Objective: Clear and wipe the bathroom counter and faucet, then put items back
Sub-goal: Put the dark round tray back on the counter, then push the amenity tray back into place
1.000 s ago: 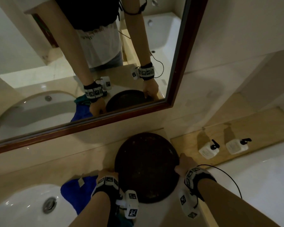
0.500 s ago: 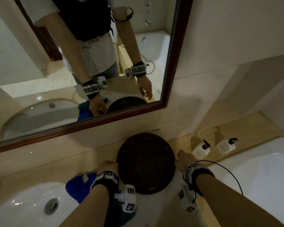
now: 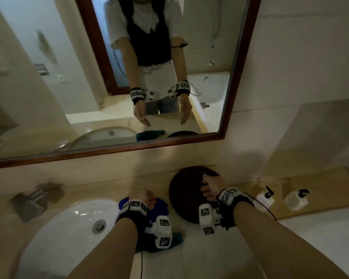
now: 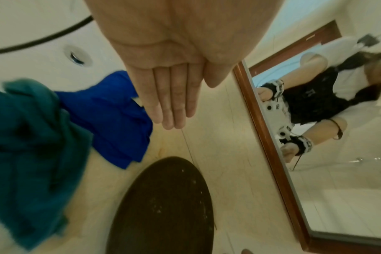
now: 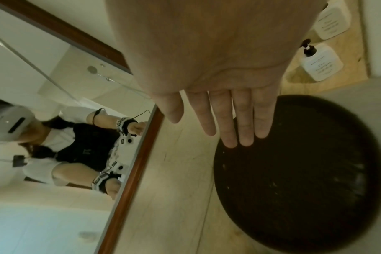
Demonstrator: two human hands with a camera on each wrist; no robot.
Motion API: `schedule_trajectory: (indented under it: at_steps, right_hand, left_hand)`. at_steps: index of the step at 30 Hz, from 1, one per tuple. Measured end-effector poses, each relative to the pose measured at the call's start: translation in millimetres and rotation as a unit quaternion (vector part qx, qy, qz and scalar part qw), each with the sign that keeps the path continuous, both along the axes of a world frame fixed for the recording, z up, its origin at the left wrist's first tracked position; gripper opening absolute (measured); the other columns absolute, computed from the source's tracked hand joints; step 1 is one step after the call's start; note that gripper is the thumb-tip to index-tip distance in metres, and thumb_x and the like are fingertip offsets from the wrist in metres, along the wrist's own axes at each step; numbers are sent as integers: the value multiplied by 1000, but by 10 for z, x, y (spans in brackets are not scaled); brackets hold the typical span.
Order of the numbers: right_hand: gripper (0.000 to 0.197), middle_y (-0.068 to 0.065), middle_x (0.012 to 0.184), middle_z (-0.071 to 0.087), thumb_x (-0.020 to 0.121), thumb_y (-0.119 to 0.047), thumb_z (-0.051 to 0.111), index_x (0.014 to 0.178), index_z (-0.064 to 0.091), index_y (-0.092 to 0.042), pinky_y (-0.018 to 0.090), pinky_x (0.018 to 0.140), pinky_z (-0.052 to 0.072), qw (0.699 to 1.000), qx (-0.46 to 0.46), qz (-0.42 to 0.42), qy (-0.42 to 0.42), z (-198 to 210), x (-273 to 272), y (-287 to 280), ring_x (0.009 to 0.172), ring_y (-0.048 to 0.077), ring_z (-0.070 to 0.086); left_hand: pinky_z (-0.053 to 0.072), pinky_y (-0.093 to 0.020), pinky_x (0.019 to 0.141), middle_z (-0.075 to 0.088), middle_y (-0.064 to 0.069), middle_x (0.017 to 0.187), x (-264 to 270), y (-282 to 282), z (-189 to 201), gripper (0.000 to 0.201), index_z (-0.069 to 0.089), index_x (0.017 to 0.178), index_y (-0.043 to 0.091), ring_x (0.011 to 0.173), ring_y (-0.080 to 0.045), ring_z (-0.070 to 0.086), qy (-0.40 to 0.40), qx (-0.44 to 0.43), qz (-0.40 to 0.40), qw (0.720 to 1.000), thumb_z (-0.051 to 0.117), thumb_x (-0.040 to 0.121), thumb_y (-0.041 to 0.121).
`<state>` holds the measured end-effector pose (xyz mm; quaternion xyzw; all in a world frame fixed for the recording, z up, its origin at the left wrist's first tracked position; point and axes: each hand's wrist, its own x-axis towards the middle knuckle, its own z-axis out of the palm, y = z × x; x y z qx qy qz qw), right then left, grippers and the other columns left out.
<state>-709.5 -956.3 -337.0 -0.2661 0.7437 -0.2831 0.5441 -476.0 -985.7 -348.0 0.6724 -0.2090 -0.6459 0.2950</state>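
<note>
A dark round tray (image 3: 186, 198) lies flat on the beige counter (image 3: 109, 188) against the wall under the mirror. My right hand (image 3: 208, 186) hovers over the tray's right half, fingers straight and holding nothing; the right wrist view shows the same hand (image 5: 207, 130) above the tray (image 5: 305, 171). My left hand (image 3: 149, 195) is also open and empty, above a blue cloth (image 3: 163, 206) that lies left of the tray. In the left wrist view the hand (image 4: 194, 104) hangs over the blue cloth (image 4: 111, 120), with a teal cloth (image 4: 33, 154) beside it.
A white sink (image 3: 69, 224) with a drain sits at the left, its metal faucet (image 3: 34, 198) behind it. Two white pump bottles (image 3: 265, 198) (image 3: 295, 199) stand on a wooden ledge to the right. The teal cloth (image 3: 175, 240) is near the counter's front edge.
Both hands have let go of the tray's rim and lifted. The right hand moved over the tray, the left over the blue cloth. The head view tilted up toward the mirror.
</note>
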Motion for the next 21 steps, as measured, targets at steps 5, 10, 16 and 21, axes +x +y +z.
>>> schedule_trajectory:
  at_steps: [5,10,16,21]
  right_hand:
    - [39,14,97,68,96,-37,49,112,58,-2,30,63,47,996,3,89,26,-20,352,174,71,24,58]
    - [29,12,91,62,93,-19,53,113,60,1,27,57,48,974,-17,224,11,-42,1294,347,64,18,57]
    - [12,7,79,63,91,-17,53,87,59,-8,30,62,54,914,-31,404,14,90,2909,785,66,21,61]
    - [32,8,84,66,87,-17,57,112,63,1,35,77,58,859,-58,509,16,115,4165,1219,75,23,64]
  left_hand:
    - [36,-29,53,58,-13,73,598,607,37,42,57,81,1,63,-23,50,-43,-27,107,993,32,103,27]
    - [36,-27,57,64,-13,68,1292,1492,64,44,61,82,-1,63,-23,54,-106,-22,198,974,35,102,28]
    - [38,-28,57,65,-10,55,2406,2486,168,41,59,79,-1,63,-23,55,-125,-26,332,935,36,102,24]
    - [38,-30,57,63,-7,46,3396,3226,172,42,60,82,0,61,-25,56,-120,-26,418,900,35,102,27]
